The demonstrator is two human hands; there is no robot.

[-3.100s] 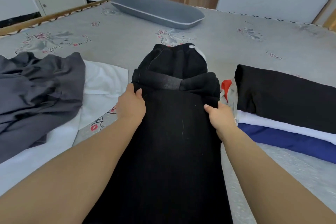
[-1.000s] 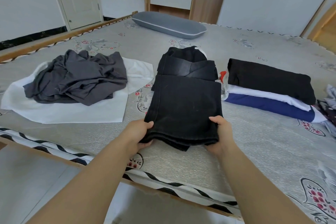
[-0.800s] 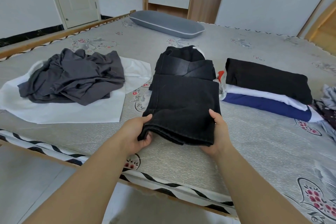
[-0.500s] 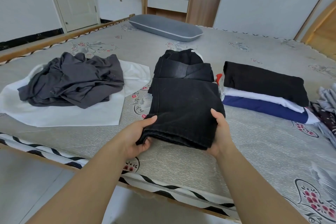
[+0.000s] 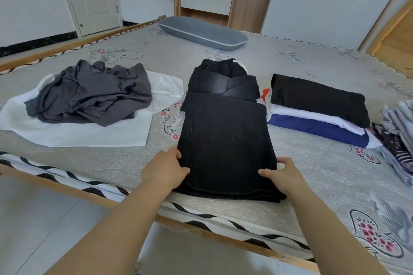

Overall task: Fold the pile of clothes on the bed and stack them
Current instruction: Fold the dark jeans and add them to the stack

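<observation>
Black folded trousers (image 5: pixel 225 140) lie on the bed (image 5: pixel 312 174) near its front edge, centre of view; every place below is given relative to them. Left hand (image 5: pixel 164 171) sits at their near-left corner, thumb on top of the cloth, the other fingers tucked along or under the side edge and mostly hidden, so it looks like a pinch grip on the corner. Right hand (image 5: pixel 282 173) is at the near-right corner, thumb lying on top, fingers curled round the edge w/ tips out of sight under the fabric; it also grips the trousers. Whether the near end is lifted off the mattress or resting on it can't be told. At the far end of the trousers the waistband part (image 5: pixel 223 82) is bunched, w/ a bit of white cloth peeking behind it, identity unclear.

Just right of the trousers: a stack of folded clothes (image 5: pixel 317 107), black on top, white in the middle, dark blue at the bottom. A small red item (image 5: pixel 266 92) shows between stack and trousers, mostly hidden. Further right, patterned grey fabrics (image 5: pixel 400 136) are cut off by the frame edge. Left of the trousers: a crumpled dark grey garment (image 5: pixel 89 94) lying on a spread white garment (image 5: pixel 78 134). Beyond, at the far side of the bed, a grey pillow (image 5: pixel 203 32).
</observation>
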